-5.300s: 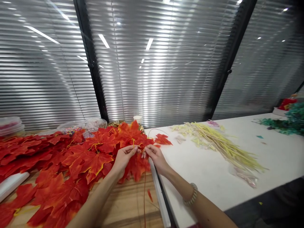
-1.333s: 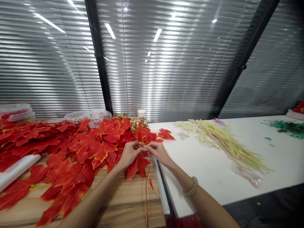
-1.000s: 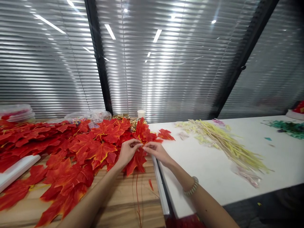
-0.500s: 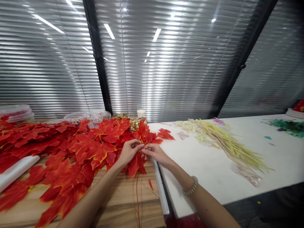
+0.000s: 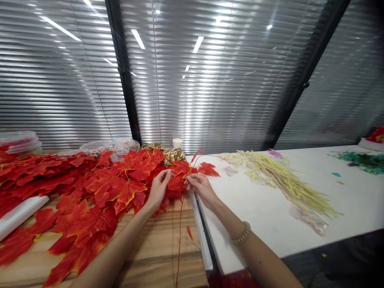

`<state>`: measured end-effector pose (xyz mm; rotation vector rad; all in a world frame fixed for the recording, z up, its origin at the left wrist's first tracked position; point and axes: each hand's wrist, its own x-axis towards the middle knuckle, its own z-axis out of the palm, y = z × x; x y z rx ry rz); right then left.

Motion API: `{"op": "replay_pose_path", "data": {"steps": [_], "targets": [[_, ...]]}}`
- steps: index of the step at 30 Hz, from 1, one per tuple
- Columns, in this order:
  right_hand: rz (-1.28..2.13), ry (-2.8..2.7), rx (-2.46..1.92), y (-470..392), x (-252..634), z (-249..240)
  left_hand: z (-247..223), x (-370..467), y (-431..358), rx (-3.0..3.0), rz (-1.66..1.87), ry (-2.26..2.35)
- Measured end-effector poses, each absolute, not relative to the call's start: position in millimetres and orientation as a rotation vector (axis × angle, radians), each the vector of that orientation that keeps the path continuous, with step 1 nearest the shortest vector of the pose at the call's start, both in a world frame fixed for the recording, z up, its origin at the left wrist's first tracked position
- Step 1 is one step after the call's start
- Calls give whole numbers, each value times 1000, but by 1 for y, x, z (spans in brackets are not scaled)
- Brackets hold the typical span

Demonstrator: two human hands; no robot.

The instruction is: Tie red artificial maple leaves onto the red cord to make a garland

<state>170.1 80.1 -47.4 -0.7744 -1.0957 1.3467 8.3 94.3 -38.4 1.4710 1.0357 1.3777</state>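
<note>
My right hand (image 5: 201,189) pinches a thin red string (image 5: 180,236) near the gap between the two tables. One part of the string hangs down over the wooden table, and another curves up past the fingers to the right. A short yellow stem (image 5: 187,173) shows beside these fingertips. My left hand (image 5: 159,189) is a little apart on the left, thumb and fingertips drawn together in front of red maple leaves (image 5: 177,185); what they hold, if anything, cannot be made out. A large heap of artificial red maple leaves (image 5: 111,186) spreads to the left.
Yellow strips (image 5: 279,180) and small plastic bags lie on the white table (image 5: 255,216). Green tinsel (image 5: 363,161) is at far right. Behind the leaves stand a paper cup (image 5: 178,143), gold wrappers (image 5: 174,155) and clear containers (image 5: 21,143). A red scrap (image 5: 190,233) lies on the wooden table (image 5: 150,248).
My hands, together before, have moved apart: the left to the left and up, the right slightly right. The upright red leaf between them has dropped lower, and a string end now sticks out rightward.
</note>
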Motion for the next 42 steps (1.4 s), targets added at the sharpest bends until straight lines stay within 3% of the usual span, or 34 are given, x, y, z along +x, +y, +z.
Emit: {"op": "replay_pose_path", "data": {"steps": [4, 11, 42], "targets": [[1313, -909, -747, 84, 174, -48, -39, 10, 93, 1290, 1333, 1009], [1220, -791, -731, 88, 179, -47, -36, 18, 78, 1201, 848, 838], [941, -697, -825, 100, 193, -54, -23, 10, 68, 1234, 566, 653]]}}
